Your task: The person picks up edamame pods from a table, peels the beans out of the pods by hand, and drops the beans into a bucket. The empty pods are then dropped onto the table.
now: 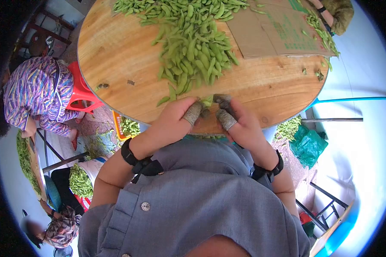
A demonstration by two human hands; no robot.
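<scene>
At the near edge of the round wooden table [128, 92], my left hand [178, 118] has its fingers pinched together, with grey wraps on thumb and fingertips. A green soybean pod [207, 101] shows between my two hands, at the left fingertips. My right hand [243, 124], wrapped the same way, is closed close beside it, its fingertips meeting the pod's other end. Part of the pod is hidden by the fingers. Just beyond my hands lies a big pile of green soybean pods [195, 51], with a few loose ones at its near tip.
Flattened cardboard [261, 38] lies on the table's far right, with pods along its edge. A person in a patterned top [38, 90] sits left on a red stool [79, 88]. A bucket of pods [81, 180] stands lower left; a green plastic bag [309, 145] lies right.
</scene>
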